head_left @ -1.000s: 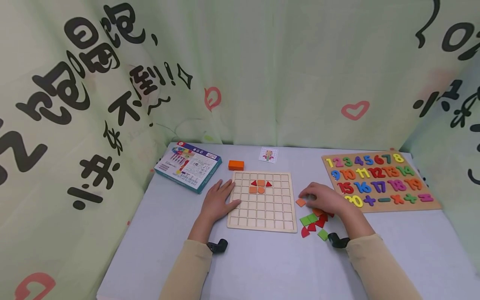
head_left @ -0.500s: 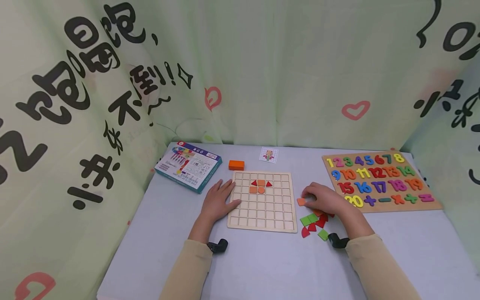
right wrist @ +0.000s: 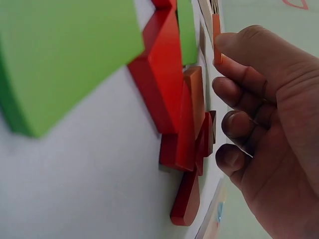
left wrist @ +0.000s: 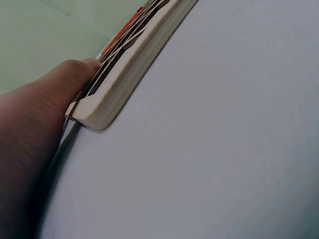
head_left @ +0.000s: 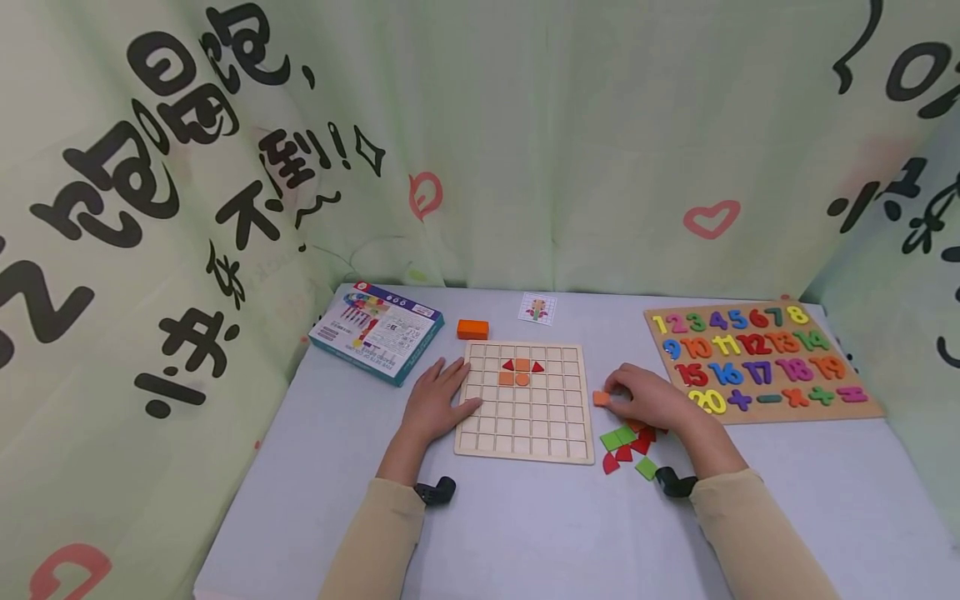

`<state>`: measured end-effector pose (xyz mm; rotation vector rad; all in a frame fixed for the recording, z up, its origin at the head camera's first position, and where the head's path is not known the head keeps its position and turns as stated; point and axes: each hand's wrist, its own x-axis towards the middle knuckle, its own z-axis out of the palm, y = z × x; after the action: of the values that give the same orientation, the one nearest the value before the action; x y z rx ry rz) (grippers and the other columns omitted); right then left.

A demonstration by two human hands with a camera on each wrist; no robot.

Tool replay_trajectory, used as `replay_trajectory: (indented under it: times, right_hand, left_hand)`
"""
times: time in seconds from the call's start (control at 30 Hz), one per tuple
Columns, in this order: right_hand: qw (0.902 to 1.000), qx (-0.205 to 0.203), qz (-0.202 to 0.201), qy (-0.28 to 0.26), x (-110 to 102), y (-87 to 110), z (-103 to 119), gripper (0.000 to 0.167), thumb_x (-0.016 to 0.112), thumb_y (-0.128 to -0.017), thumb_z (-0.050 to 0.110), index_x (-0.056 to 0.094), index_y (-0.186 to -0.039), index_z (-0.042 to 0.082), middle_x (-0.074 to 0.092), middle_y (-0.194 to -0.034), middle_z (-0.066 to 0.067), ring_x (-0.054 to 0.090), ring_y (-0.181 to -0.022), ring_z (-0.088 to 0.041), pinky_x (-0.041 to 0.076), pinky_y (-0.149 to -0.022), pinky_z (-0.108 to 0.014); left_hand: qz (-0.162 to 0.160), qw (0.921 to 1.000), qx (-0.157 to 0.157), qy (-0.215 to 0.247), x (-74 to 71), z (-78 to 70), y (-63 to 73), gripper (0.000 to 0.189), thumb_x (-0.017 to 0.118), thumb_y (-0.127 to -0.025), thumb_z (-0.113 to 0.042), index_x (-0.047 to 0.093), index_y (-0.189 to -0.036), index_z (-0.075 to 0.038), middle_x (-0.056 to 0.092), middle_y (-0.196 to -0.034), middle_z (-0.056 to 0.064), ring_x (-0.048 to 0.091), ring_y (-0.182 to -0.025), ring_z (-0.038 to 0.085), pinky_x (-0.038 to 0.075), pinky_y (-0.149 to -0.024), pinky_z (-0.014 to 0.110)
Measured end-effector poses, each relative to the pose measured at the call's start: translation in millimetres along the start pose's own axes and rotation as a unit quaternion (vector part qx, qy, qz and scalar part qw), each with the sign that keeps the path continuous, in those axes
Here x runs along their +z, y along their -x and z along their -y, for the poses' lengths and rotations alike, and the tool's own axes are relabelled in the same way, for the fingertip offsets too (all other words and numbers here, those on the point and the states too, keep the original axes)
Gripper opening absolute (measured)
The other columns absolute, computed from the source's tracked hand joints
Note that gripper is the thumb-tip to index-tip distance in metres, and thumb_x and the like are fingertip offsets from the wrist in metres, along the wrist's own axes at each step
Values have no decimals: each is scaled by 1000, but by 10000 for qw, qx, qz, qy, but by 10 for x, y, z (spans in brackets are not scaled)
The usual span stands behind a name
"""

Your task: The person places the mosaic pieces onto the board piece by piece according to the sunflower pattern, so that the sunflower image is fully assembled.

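Note:
My left hand (head_left: 435,404) rests on the left edge of a wooden grid board (head_left: 555,429), fingers spread. In the left wrist view its thumb (left wrist: 79,69) lies over the board's rim. To the right of the board, my right hand (head_left: 651,397) pinches a small orange square tile (head_left: 601,398). The right wrist view shows that orange tile (right wrist: 217,42) between thumb and index finger, the other fingers loosely curled. Near the top of the grid sit orange tiles (head_left: 507,379) and two red triangles (head_left: 537,367). Below my right hand lie loose green tiles (head_left: 646,470) and red pieces (head_left: 611,464).
An orange block (head_left: 472,330) stands behind the board, with a small pattern card (head_left: 537,309) to its right. A boxed set (head_left: 378,333) lies at the back left. The number puzzle board (head_left: 765,367) occupies the back right. A curtain (head_left: 600,167) hangs behind the table.
The orange tile at my right fingertips has turned and shifted slightly toward the back of the table. My right hand moved a little to the right; my left hand stayed put.

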<state>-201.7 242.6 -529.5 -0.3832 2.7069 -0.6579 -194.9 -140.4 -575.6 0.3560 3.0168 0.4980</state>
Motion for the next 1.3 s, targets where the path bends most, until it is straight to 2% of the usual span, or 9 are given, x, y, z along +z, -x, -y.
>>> replay_trajectory:
  times: [0.23, 0.67, 1.3]
  right_hand:
    - [9998, -160, -110, -11, -30, -11, 57, 31, 73, -87, 27, 65, -114, 15, 62, -108, -2, 55, -94, -19, 57, -79, -33]
    - [9989, -406, -186, -120, -73, -141, 295, 28, 74, -87, 27, 66, -111, 15, 61, -106, -2, 55, -99, -21, 55, -90, -40]
    - [9973, -657, -142, -283, 56, -439, 603, 23, 69, -89, 23, 65, -107, 9, 61, -103, -5, 54, -94, -22, 52, -85, -36]
  left_hand:
    - [38, 10000, -11, -7, 10, 6, -2, 78, 51, -91, -66, 33, -155, -26, 31, -163, -6, 19, -153, 29, 19, -125, 49]
    - [18, 10000, -27, 33, -5, -7, -7, 78, 52, -91, -66, 34, -155, -26, 31, -162, -6, 19, -153, 29, 20, -124, 50]
    - [-2, 10000, -2, 15, 16, 10, -7, 78, 51, -91, -66, 33, -155, -26, 31, -162, -6, 18, -154, 28, 18, -125, 48]
